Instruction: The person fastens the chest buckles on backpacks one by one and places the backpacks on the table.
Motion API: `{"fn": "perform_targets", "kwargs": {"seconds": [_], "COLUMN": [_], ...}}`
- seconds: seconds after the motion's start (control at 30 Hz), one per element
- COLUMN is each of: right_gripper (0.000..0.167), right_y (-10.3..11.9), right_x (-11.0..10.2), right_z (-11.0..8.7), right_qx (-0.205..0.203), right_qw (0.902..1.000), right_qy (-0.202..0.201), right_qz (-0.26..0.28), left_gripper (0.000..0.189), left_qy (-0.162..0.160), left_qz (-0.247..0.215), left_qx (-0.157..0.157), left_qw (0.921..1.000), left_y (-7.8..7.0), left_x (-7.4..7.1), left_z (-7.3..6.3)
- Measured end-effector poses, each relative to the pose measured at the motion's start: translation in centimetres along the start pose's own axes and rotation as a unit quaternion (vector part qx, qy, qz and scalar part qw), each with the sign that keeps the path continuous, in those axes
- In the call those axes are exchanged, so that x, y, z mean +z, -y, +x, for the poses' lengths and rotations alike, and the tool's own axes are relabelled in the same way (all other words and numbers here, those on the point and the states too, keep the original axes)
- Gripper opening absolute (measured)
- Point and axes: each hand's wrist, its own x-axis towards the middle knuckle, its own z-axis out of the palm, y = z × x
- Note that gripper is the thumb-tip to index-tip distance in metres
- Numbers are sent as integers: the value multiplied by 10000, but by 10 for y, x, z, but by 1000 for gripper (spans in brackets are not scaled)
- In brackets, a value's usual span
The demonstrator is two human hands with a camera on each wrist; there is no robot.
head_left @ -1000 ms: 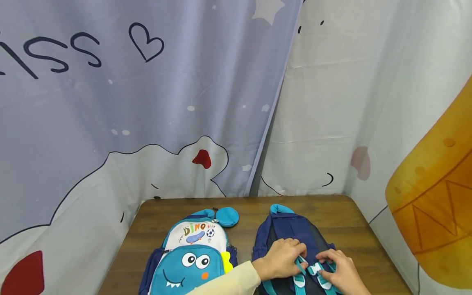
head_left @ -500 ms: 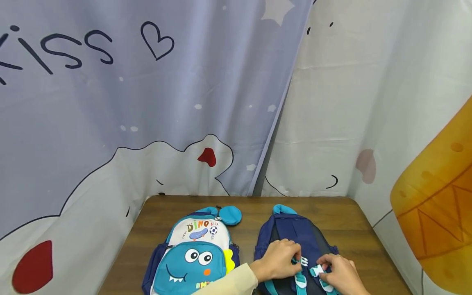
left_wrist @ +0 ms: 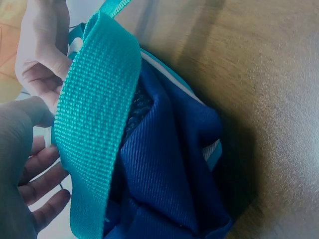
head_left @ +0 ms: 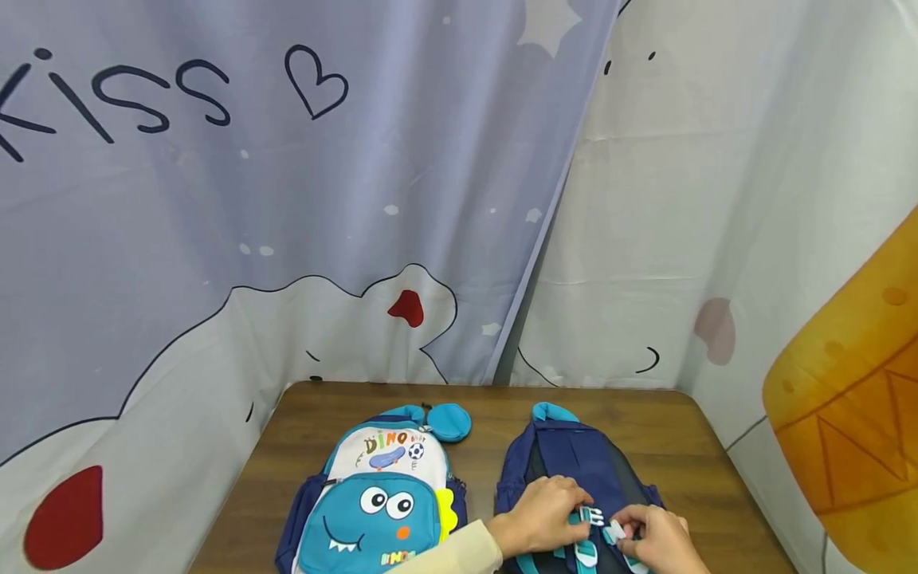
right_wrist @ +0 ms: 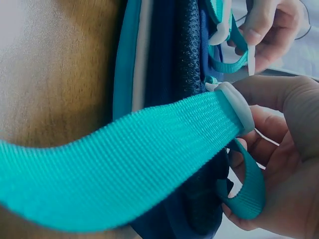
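Observation:
A navy backpack (head_left: 574, 446) lies on the table with its back panel and teal straps facing up. My left hand (head_left: 548, 514) pinches the white pronged buckle half (head_left: 592, 516), prongs pointing right. Facing it, the white socket buckle half (head_left: 614, 532) is held between the right hand's (head_left: 656, 538) thumb and fingers. The two halves are close together, with a small gap between them. In the right wrist view, a wide teal strap (right_wrist: 149, 164) runs to a white strap adjuster (right_wrist: 237, 107) by the right hand. Another teal strap (left_wrist: 97, 104) partly covers the left fingers in the left wrist view.
On the left of the brown wooden table (head_left: 706, 462) lies a second backpack (head_left: 373, 510) with a dinosaur face, its front up. A round teal pouch (head_left: 449, 422) hangs at its top. Patterned curtains (head_left: 402, 159) stand behind the table.
The pronged half has turned so its prongs show, pointing right. My right hand has moved slightly left with the socket half, narrowing the gap. The head view has shifted slightly.

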Motion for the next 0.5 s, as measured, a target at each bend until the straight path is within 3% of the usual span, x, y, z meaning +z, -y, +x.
{"fn": "perform_targets", "kwargs": {"seconds": [0.5], "right_gripper": [23], "right_y": [-5], "right_x": [8], "right_z": [2], "right_qx": [-648], "right_qw": [9975], "right_qy": [-23], "right_qz": [-270], "left_gripper": [23], "left_qy": [-107], "left_qz": [-423], "left_qx": [-191], "left_qw": [9989], "left_y": [-1], "left_x": [3], "left_z": [-4]}}
